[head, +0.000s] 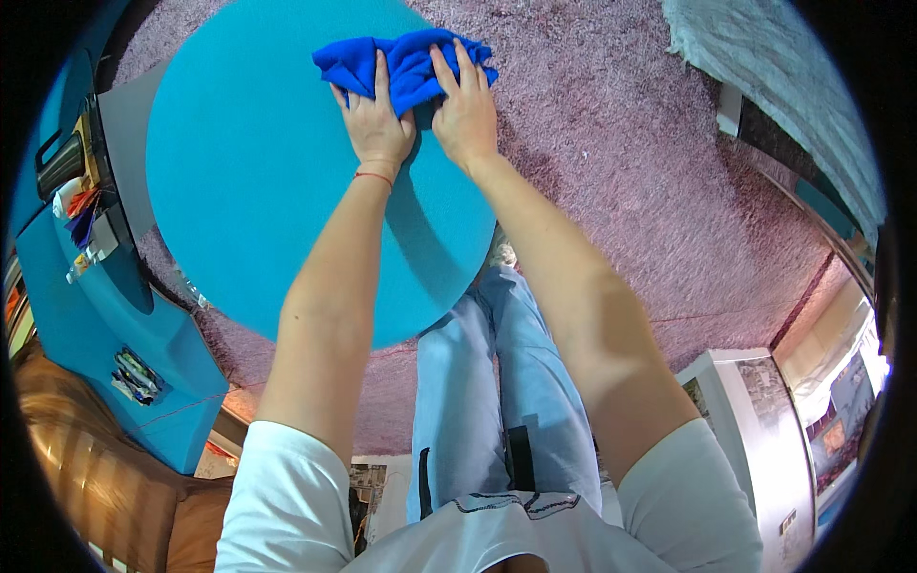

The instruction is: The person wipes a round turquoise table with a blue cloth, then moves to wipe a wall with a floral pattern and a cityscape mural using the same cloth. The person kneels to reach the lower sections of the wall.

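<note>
A crumpled bright-blue cloth (412, 68) spans between my two hands near the top of the head view. My left hand (376, 129) grips its left part, with the long fingers lying over the fabric. On its right part, my right hand (467, 125) holds it with fingers spread over the folds. Below the cloth is a round turquoise top (251, 172), smooth and plain, and the cloth reaches its far right edge. Whether the cloth presses on that surface or hangs just above it, I cannot tell. A shadow falls across the top between my arms.
Pinkish-purple shaggy carpet (594, 165) surrounds the round top. Left stands a turquoise-covered surface (86, 315) bearing several small items, beside a brown leather-like seat (107, 444). A pale blanket (788, 86) drapes at the upper right. A white cabinet (759, 430) stands at the lower right.
</note>
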A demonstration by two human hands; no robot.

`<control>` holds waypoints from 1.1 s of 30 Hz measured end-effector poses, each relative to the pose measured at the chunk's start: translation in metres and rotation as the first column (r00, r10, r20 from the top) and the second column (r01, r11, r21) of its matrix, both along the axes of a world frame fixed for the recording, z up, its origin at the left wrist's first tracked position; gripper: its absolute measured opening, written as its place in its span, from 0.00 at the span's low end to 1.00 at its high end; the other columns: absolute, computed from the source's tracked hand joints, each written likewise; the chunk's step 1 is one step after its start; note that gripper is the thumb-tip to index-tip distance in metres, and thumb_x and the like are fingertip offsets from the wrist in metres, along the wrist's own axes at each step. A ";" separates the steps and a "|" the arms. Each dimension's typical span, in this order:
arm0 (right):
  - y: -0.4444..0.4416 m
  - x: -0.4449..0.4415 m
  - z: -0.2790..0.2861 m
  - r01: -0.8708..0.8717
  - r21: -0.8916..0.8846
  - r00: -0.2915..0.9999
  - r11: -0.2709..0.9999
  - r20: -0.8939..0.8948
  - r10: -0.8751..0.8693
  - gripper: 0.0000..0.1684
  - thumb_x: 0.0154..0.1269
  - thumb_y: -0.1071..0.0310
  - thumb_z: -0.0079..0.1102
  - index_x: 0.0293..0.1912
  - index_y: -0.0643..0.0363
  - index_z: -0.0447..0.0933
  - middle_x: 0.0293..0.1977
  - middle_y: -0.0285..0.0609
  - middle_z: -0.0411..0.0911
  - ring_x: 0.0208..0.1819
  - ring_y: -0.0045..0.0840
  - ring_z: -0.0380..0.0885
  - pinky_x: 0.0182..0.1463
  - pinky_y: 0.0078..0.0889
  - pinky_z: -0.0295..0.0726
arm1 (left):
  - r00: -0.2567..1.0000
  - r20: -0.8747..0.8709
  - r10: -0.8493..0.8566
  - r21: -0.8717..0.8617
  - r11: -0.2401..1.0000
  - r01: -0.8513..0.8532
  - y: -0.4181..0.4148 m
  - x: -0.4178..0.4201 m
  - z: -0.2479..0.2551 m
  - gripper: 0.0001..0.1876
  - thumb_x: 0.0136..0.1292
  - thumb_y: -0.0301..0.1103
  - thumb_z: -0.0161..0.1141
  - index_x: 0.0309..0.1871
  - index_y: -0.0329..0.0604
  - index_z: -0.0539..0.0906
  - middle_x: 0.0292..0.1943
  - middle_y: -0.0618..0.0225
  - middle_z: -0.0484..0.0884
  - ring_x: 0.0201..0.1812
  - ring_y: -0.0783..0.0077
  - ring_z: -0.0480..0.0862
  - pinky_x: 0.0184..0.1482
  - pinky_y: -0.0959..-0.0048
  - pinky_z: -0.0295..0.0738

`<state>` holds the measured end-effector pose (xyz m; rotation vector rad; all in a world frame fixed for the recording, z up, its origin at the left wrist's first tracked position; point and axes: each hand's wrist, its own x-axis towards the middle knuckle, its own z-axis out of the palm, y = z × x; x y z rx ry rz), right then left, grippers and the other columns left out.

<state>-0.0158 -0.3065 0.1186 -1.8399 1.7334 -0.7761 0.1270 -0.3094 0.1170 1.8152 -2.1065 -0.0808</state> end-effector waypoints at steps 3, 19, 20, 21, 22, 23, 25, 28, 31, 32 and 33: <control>-0.004 -0.002 0.002 -0.007 -0.030 1.000 1.000 0.026 0.008 0.44 0.54 0.77 0.59 0.72 0.43 0.65 0.73 0.51 0.58 0.65 0.58 0.66 0.69 0.52 0.70 | 0.999 -0.038 0.002 0.002 1.000 -0.001 -0.003 -0.001 -0.001 0.43 0.56 0.41 0.61 0.77 0.42 0.62 0.70 0.42 0.68 0.73 0.34 0.62 0.76 0.36 0.42; -0.017 0.005 -0.005 -0.009 -0.029 0.998 1.000 0.056 0.011 0.39 0.57 0.71 0.59 0.70 0.50 0.67 0.73 0.57 0.58 0.68 0.59 0.63 0.69 0.60 0.64 | 0.994 -0.094 0.062 0.226 0.973 -0.040 -0.006 0.004 -0.005 0.41 0.64 0.51 0.54 0.77 0.39 0.60 0.72 0.40 0.65 0.74 0.32 0.59 0.76 0.34 0.39; -0.016 0.006 -0.006 -0.013 -0.036 0.999 0.999 0.049 0.015 0.38 0.58 0.70 0.59 0.70 0.50 0.66 0.73 0.58 0.58 0.68 0.58 0.63 0.69 0.60 0.64 | 0.995 -0.087 0.053 0.219 0.975 -0.033 -0.004 0.005 -0.008 0.42 0.64 0.52 0.55 0.77 0.40 0.60 0.71 0.40 0.65 0.73 0.32 0.60 0.75 0.32 0.40; -0.016 0.007 -0.006 -0.021 -0.041 0.999 0.999 0.044 0.022 0.38 0.59 0.68 0.58 0.70 0.50 0.66 0.73 0.59 0.57 0.69 0.58 0.63 0.69 0.61 0.63 | 0.992 -0.100 0.073 0.186 0.981 -0.053 -0.001 0.006 -0.014 0.42 0.62 0.51 0.57 0.78 0.45 0.60 0.72 0.47 0.68 0.73 0.37 0.63 0.74 0.31 0.42; -0.016 0.008 -0.005 -0.027 -0.038 0.999 0.999 0.020 0.028 0.37 0.60 0.66 0.59 0.70 0.51 0.65 0.73 0.60 0.57 0.69 0.59 0.62 0.70 0.61 0.63 | 0.993 -0.094 0.072 0.216 0.975 -0.050 0.001 0.007 -0.016 0.43 0.61 0.52 0.58 0.78 0.45 0.60 0.71 0.47 0.68 0.72 0.37 0.64 0.74 0.31 0.42; -0.017 0.008 -0.004 -0.034 -0.028 0.999 0.999 0.016 0.034 0.37 0.62 0.63 0.59 0.71 0.52 0.64 0.73 0.60 0.57 0.69 0.60 0.62 0.70 0.61 0.63 | 0.994 -0.088 0.071 0.245 0.968 -0.048 0.002 0.007 -0.018 0.44 0.61 0.53 0.58 0.78 0.46 0.60 0.71 0.46 0.68 0.72 0.38 0.65 0.74 0.31 0.42; -0.019 0.009 -0.009 -0.031 -0.049 0.999 0.998 -0.014 0.031 0.38 0.63 0.61 0.59 0.71 0.52 0.62 0.72 0.62 0.57 0.68 0.61 0.62 0.69 0.62 0.63 | 0.991 -0.106 0.076 0.285 0.958 -0.043 0.003 0.008 -0.020 0.45 0.59 0.54 0.59 0.78 0.47 0.60 0.71 0.47 0.69 0.71 0.39 0.66 0.74 0.32 0.44; -0.019 0.011 -0.011 -0.046 -0.041 0.999 0.998 -0.026 0.045 0.38 0.65 0.59 0.59 0.71 0.53 0.60 0.71 0.64 0.57 0.68 0.61 0.63 0.69 0.64 0.62 | 0.992 -0.102 0.080 0.321 0.946 -0.043 0.009 0.009 -0.024 0.44 0.59 0.55 0.59 0.78 0.50 0.61 0.70 0.47 0.71 0.70 0.41 0.68 0.73 0.32 0.48; -0.021 0.010 -0.010 -0.058 -0.032 0.998 0.998 -0.029 0.057 0.38 0.65 0.57 0.59 0.71 0.54 0.60 0.71 0.65 0.57 0.68 0.62 0.62 0.68 0.65 0.62 | 0.992 -0.105 0.067 0.348 0.937 -0.027 0.009 0.009 -0.023 0.42 0.59 0.54 0.58 0.76 0.49 0.64 0.69 0.49 0.72 0.69 0.44 0.70 0.72 0.34 0.51; -0.021 0.009 -0.009 -0.056 0.002 0.998 0.998 -0.016 0.056 0.37 0.67 0.56 0.58 0.70 0.54 0.60 0.71 0.66 0.57 0.68 0.63 0.62 0.68 0.66 0.62 | 0.992 -0.108 0.065 0.361 0.932 -0.021 0.007 0.008 -0.023 0.41 0.60 0.53 0.59 0.75 0.47 0.66 0.69 0.49 0.72 0.69 0.44 0.70 0.72 0.35 0.50; -0.021 0.010 -0.011 -0.058 0.008 0.998 0.998 -0.018 0.058 0.36 0.67 0.55 0.58 0.70 0.54 0.60 0.71 0.66 0.57 0.68 0.63 0.62 0.68 0.66 0.62 | 0.992 -0.112 0.058 0.370 0.929 -0.013 0.006 0.009 -0.024 0.40 0.60 0.52 0.59 0.74 0.45 0.67 0.69 0.49 0.72 0.70 0.44 0.70 0.72 0.35 0.50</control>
